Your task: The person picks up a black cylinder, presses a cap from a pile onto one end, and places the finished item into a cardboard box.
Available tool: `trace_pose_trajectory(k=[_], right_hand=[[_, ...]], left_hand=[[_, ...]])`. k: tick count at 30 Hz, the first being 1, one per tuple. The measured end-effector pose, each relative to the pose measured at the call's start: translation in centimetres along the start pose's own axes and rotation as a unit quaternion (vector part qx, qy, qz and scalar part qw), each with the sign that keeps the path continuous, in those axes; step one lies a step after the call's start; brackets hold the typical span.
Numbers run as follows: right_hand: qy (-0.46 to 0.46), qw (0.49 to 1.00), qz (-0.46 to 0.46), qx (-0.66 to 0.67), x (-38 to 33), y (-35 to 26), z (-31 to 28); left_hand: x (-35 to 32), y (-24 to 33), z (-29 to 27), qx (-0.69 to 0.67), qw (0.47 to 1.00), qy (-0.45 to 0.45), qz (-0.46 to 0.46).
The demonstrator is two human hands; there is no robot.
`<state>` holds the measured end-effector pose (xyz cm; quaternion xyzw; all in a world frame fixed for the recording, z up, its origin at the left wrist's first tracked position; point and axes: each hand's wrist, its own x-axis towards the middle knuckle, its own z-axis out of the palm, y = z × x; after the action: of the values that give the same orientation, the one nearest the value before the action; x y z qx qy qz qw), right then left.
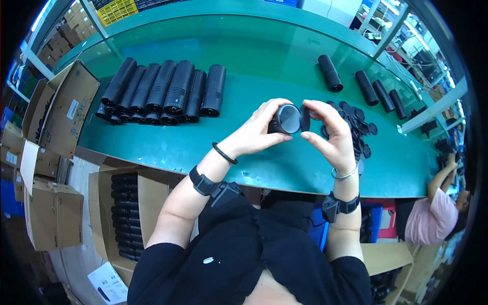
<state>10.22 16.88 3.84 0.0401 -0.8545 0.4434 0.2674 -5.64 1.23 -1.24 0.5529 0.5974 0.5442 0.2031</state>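
My left hand is wrapped round a black cylinder whose round, grey, shiny end faces right. Between the fingers and thumb of my right hand a black round cap stands on edge, close beside that end. Whether cap and cylinder touch I cannot tell. Past my right hand, a loose heap of black round caps lies on the green table. To the left, several black cylinders are stacked in rows.
Single black cylinders lie at the far right. An open carton stands at the table's left end; below it, another carton holds several black cylinders. A blue bin is beside my right arm. Another person works at the right.
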Motion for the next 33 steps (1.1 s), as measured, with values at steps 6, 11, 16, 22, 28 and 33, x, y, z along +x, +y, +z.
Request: trace_pose_trajectory(k=[6, 11, 16, 22, 28, 33], right_hand=[[-0.016, 0.977, -0.037, -0.210, -0.2, -1.4, 0.8], [-0.012, 0.977, -0.025, -0.213, -0.8, -0.7, 0.6], [-0.007, 0.973, -0.009, -0.231, -0.8, -1.3, 0.9], [-0.009, 0.959, 0.003, -0.282, -0.9, -2.0, 1.1], [-0.021, 0.956, 0.009, -0.293, -0.4, -3.1, 1.6], [-0.033, 0.963, -0.002, -0.268, 0.0, -2.3, 1.4]], left_hand=[[0.3, -0.3, 2.0, 0.085, 0.995, 0.038, 0.043], [0.2, 0.2, 2.0, 0.123, 0.991, 0.015, 0.050], [0.2, 0.1, 2.9, 0.135, 0.989, 0.035, 0.041], [0.2, 0.3, 3.1, 0.123, 0.991, 0.042, 0.031], [0.1, 0.3, 3.0, 0.111, 0.993, 0.047, 0.020], [0.1, 0.6, 2.5, 0.118, 0.991, 0.049, 0.026]])
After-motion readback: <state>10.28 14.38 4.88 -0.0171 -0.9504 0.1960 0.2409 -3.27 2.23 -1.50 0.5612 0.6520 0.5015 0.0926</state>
